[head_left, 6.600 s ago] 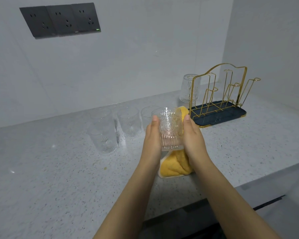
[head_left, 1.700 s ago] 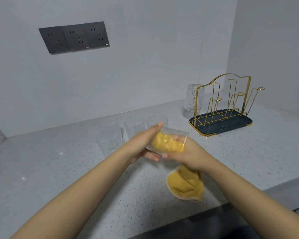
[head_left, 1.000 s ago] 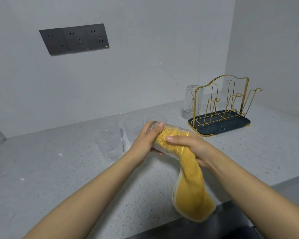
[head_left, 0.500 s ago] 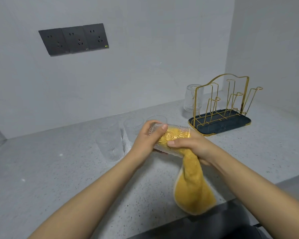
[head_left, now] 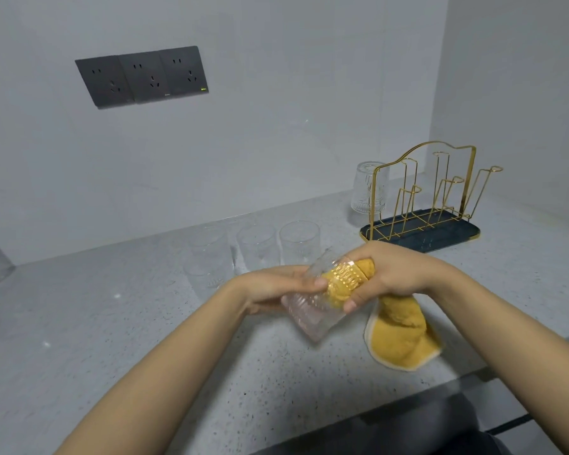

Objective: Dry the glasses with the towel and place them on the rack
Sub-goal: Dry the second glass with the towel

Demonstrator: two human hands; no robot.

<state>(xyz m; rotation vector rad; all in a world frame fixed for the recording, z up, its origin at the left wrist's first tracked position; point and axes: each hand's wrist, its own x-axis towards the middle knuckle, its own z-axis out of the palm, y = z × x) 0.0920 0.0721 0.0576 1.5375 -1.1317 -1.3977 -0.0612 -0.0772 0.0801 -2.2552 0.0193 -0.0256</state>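
Both grips closed: left hand (head_left: 276,290) holds glass (head_left: 312,310), right hand (head_left: 395,274) stuffs towel (head_left: 401,336); rack (head_left: 421,205) beyond.

Head cam, 1 view only, wide-angle. Worn on person's head; looks fwd + down across countertop (head_left: 119,326) toward back wall w/ socket panel (head_left: 142,78). Near: forearms enter from bottom edge, hands mid-frame. Countertop front edge at lower right, right wall corner upper right. No 2nd view, so no overlap.

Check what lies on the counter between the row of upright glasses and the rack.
Head view: only bare speckled counter lies between the nearest upright glass and the rack.
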